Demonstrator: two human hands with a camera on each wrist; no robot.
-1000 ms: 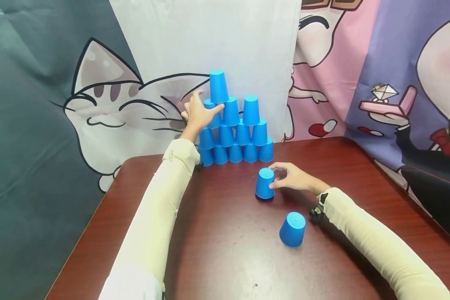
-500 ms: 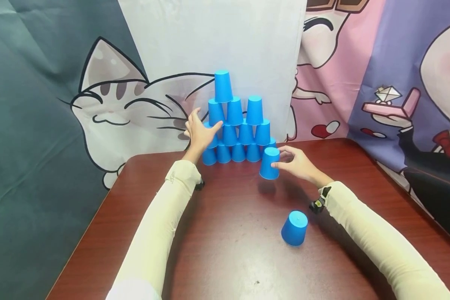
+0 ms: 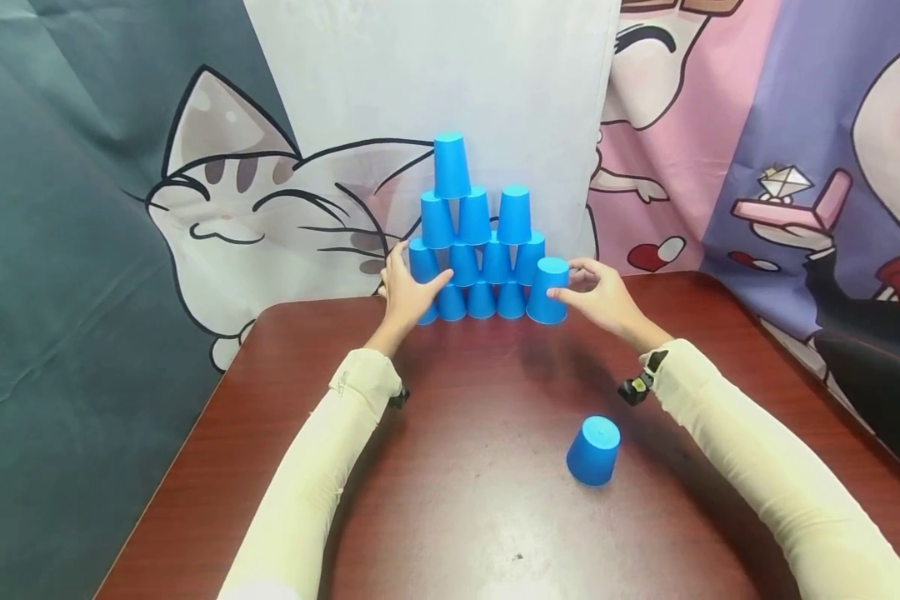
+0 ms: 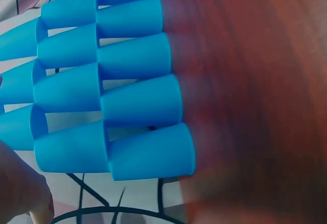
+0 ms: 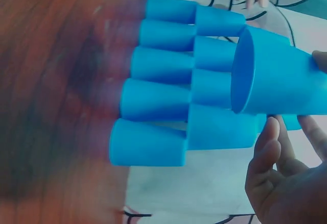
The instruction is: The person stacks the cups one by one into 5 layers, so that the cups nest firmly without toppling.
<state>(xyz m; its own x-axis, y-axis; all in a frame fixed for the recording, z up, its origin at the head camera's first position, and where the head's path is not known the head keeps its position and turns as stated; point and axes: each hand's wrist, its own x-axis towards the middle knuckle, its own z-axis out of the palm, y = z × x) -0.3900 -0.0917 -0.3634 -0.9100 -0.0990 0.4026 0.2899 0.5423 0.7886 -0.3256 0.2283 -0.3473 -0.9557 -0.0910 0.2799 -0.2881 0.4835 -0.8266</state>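
Blue cups stand upside down in a stepped wall; one cup (image 3: 452, 165) tops its left side, above a row of 3. My right hand (image 3: 607, 304) pinches another upside-down blue cup (image 3: 548, 292) between thumb and fingers, in front of the wall's right end. The right wrist view shows this held cup (image 5: 281, 76) off the table, its open rim facing the lower rows. At the wall's left edge, my left hand (image 3: 408, 292) has thumb and fingers spread beside the lower cups; whether it touches them cannot be told. The left wrist view catches only part of that hand (image 4: 20, 188).
A single upside-down blue cup (image 3: 594, 451) stands on the brown wooden table (image 3: 450, 500), nearer to me on the right. Behind the stacked cups hangs a printed cloth (image 3: 360, 75) with a cartoon cat, close to the table's back edge.
My right hand has lifted its cup off the table and carried it up and away from me to the wall's right end. My left hand has moved down from near the top cup.
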